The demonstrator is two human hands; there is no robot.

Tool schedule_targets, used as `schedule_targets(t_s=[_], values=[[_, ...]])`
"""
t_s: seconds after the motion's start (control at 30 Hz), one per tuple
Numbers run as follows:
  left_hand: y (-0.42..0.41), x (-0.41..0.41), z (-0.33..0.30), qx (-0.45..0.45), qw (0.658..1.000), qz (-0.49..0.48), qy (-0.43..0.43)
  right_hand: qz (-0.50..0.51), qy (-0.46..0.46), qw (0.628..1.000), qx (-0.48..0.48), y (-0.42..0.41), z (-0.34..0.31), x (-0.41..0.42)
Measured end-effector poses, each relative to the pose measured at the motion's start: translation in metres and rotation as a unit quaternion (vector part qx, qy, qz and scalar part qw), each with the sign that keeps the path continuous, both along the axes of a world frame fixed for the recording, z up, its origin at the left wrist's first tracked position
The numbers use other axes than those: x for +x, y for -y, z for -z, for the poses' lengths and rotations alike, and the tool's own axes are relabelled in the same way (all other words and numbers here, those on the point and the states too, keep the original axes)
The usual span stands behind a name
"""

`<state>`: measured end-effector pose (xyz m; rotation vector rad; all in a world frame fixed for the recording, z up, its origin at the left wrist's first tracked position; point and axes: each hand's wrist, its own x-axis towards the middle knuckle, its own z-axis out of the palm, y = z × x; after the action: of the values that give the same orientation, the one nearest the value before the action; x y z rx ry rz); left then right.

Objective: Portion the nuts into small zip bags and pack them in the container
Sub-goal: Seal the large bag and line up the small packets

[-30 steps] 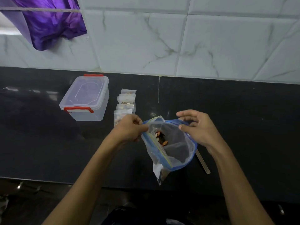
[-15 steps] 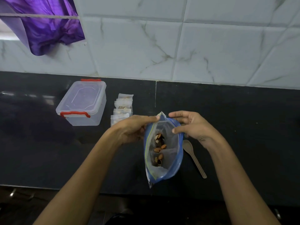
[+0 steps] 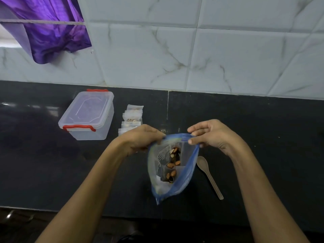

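A large blue-edged zip bag with a few nuts inside hangs above the black counter. My left hand pinches the left end of its zip strip and my right hand pinches the right end, so the top edge is stretched flat between them. A row of several small filled zip bags lies behind my left hand, partly hidden by it. The clear container with red clips stands closed, left of those bags.
A pale spoon lies on the counter right of the big bag. A tiled wall rises behind, with purple cloth hanging at the top left. The counter's front edge runs under my forearms.
The big bag's mouth, wide open a second ago, has been drawn flat between my two hands. The bag now hangs upright, and the spoon beside it has come into full view.
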<state>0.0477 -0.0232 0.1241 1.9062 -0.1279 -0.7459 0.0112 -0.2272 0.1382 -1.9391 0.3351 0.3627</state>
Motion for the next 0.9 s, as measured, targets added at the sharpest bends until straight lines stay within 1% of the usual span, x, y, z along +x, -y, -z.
schedule_targets(t_s=[0.03, 0.1, 0.17, 0.23, 0.27, 0.33, 0.4, 0.47, 0.53, 0.57, 0.63, 0.67, 0.7, 0.73, 0.83, 0.87, 0.9], values=[[0.0, 0.001, 0.001, 0.022, 0.998, -0.005, 0.056, 0.015, 0.028, 0.999, -0.02, 0.001, 0.0, 0.001], [0.002, 0.003, 0.002, 0.046, 0.99, -0.018, 0.128, 0.016, 0.07, 0.996, -0.061, 0.0, 0.002, 0.002], [0.007, 0.002, 0.0, 0.063, 0.984, -0.003, 0.167, -0.01, 0.094, 0.992, -0.086, -0.004, 0.004, 0.004], [0.013, 0.0, 0.002, 0.094, 0.976, 0.0, 0.194, -0.044, 0.115, 0.988, -0.089, -0.008, 0.004, 0.005], [0.015, 0.001, 0.005, 0.12, 0.969, -0.006, 0.218, -0.061, 0.127, 0.986, -0.085, -0.01, 0.004, 0.006], [0.019, 0.003, 0.011, 0.171, 0.939, -0.017, 0.299, -0.084, 0.147, 0.983, -0.076, -0.012, 0.003, 0.008], [0.021, 0.005, 0.014, 0.191, 0.912, -0.032, 0.363, -0.079, 0.164, 0.981, -0.074, -0.014, 0.001, 0.009], [0.021, 0.005, 0.013, 0.21, 0.899, -0.041, 0.382, -0.044, 0.184, 0.978, -0.093, -0.015, 0.002, 0.009], [0.02, 0.004, 0.013, 0.234, 0.889, -0.033, 0.392, 0.003, 0.173, 0.975, -0.142, -0.017, 0.002, 0.006], [0.02, 0.003, 0.013, 0.248, 0.883, -0.023, 0.398, 0.011, 0.141, 0.974, -0.177, -0.019, 0.002, 0.003], [0.019, 0.001, 0.015, 0.271, 0.873, -0.002, 0.405, -0.023, 0.039, 0.973, -0.228, -0.025, 0.0, -0.004], [0.019, 0.0, 0.016, 0.277, 0.871, 0.002, 0.407, -0.038, 0.004, 0.972, -0.232, -0.028, -0.001, -0.006], [0.02, 0.0, 0.018, 0.284, 0.868, 0.003, 0.407, -0.037, -0.01, 0.972, -0.231, -0.031, -0.001, -0.008], [0.02, 0.0, 0.018, 0.289, 0.864, 0.0, 0.413, -0.022, -0.005, 0.972, -0.236, -0.033, 0.0, -0.008], [0.021, -0.001, 0.018, 0.315, 0.847, -0.022, 0.427, 0.059, 0.049, 0.959, -0.273, -0.032, 0.005, -0.007], [0.02, -0.001, 0.019, 0.315, 0.849, -0.029, 0.424, 0.076, 0.057, 0.956, -0.277, -0.032, 0.007, -0.007], [0.02, -0.001, 0.019, 0.307, 0.857, -0.036, 0.412, 0.082, 0.058, 0.957, -0.272, -0.032, 0.008, -0.007]])
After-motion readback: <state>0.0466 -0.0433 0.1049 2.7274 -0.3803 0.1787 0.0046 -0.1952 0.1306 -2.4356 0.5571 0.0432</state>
